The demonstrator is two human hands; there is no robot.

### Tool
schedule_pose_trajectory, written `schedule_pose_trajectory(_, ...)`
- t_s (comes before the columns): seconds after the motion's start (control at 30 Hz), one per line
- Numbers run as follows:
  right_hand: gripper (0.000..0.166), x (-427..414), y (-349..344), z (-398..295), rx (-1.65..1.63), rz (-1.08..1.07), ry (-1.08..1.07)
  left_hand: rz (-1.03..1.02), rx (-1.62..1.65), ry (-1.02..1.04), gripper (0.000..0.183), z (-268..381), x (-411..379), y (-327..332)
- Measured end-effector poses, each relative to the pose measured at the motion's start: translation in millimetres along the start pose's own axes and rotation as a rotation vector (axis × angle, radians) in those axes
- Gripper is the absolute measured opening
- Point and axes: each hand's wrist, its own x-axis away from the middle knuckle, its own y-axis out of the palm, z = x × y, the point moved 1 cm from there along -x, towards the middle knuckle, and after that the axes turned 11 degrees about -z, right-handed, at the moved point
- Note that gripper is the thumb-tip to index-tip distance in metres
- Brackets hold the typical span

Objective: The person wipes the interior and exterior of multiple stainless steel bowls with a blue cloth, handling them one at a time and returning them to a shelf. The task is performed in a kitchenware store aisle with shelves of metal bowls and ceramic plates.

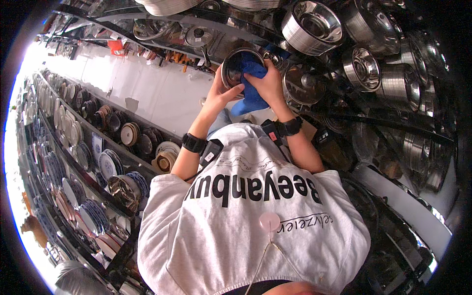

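Observation:
Held out in front of me is a round, dark-looking metal bowl (231,69) with a shiny rim, tilted so that its inside faces me. My left hand (221,93) grips its left side, the thumb lying over the near rim. In my right hand (268,82) is a blue cloth (251,86), bunched and pressed into the right part of the bowl. The cloth's loose end hangs down below the bowl towards my legs. The fingers of both hands are partly hidden behind the bowl and the cloth.
Stacked stainless steel basins (313,29) fill shelves ahead and right, with more steel bowls (363,68) beside them. A glass lid (303,85) is right of my hands. Plates (110,164) line the left-hand rack. Pale floor (147,83) runs between.

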Motion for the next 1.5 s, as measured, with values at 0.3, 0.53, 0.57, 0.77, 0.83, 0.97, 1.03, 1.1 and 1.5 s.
schedule_pose_trajectory(0.3,0.059,16.8,14.5,9.6,0.058,-0.082,0.072,0.076,0.074,-0.076,0.09,-15.3,10.5,-2.9)
schedule_pose_trajectory(0.53,0.055,24.9,24.1,-6.7,0.296,-0.026,0.036,0.106,0.119,0.014,0.088,-7.8,20.8,-5.9)
schedule_pose_trajectory(0.57,0.054,25.2,21.4,-7.9,0.268,-0.016,-0.065,0.066,0.006,0.01,0.088,-11.0,20.6,-12.6)
schedule_pose_trajectory(0.77,0.062,30.1,9.1,-2.0,0.244,-0.186,-0.257,-0.098,-0.31,-0.085,0.083,-1.0,28.9,-26.3)
schedule_pose_trajectory(0.83,0.061,30.5,9.2,-0.1,0.237,-0.146,-0.262,-0.128,-0.196,-0.016,0.084,11.4,27.0,-20.3)
schedule_pose_trajectory(0.97,0.049,21.2,7.2,-6.0,0.092,0.049,-0.154,-0.002,-0.046,0.149,0.086,13.4,20.2,0.7)
schedule_pose_trajectory(1.03,0.046,18.7,4.5,-9.7,-0.09,0.098,-0.037,-0.001,-0.154,0.292,0.089,11.0,14.8,10.1)
schedule_pose_trajectory(1.1,0.051,17.7,7.3,-11.2,-0.115,0.064,-0.015,0.002,-0.206,0.348,0.09,5.8,11.0,16.4)
schedule_pose_trajectory(1.5,0.056,25.1,10.1,-12.8,0.217,0.056,-0.289,-0.159,-0.33,0.187,0.087,17.2,13.9,-10.6)
